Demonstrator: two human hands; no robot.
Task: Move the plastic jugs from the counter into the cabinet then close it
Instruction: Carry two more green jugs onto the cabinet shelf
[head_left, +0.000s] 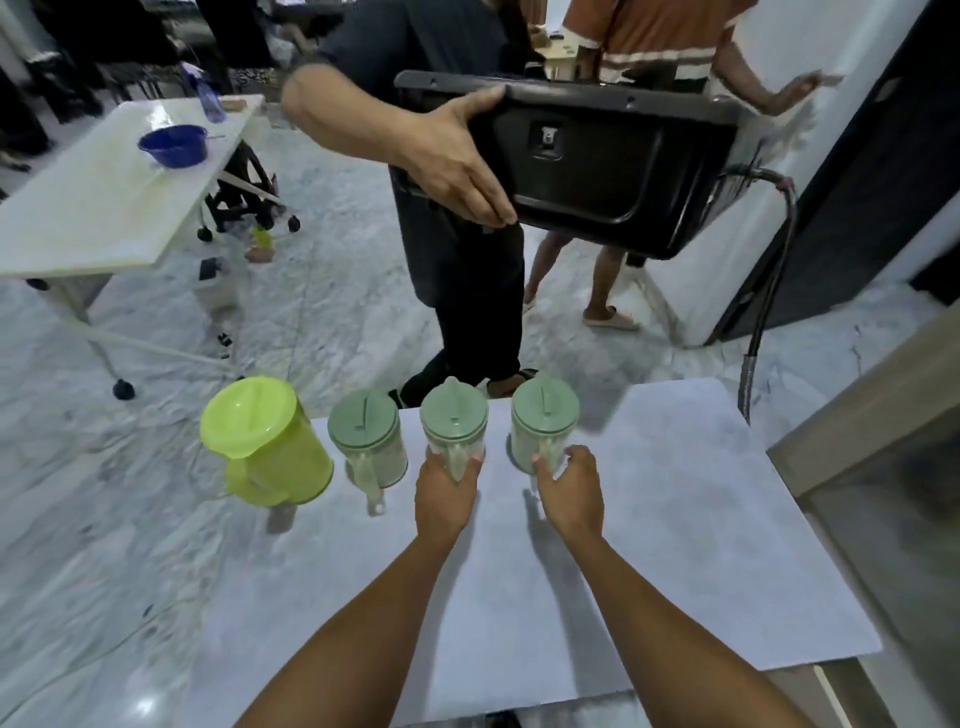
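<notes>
Several plastic jugs stand in a row at the far edge of the pale counter (675, 519). From the left: a lime green jug (265, 441), then three sage-green lidded jugs (366, 441) (453, 426) (544, 421). My left hand (448, 493) wraps around the handle side of the third jug. At the fourth jug's handle, my right hand (569, 493) has its thumb and fingers curled around it. All jugs stand upright on the counter.
A person in dark clothes stands just beyond the counter carrying a black case (623, 161). Another person stands behind them. A white table (104, 208) with a blue bowl (174, 145) is at the left. A glass-fronted cabinet (883, 493) is at the right.
</notes>
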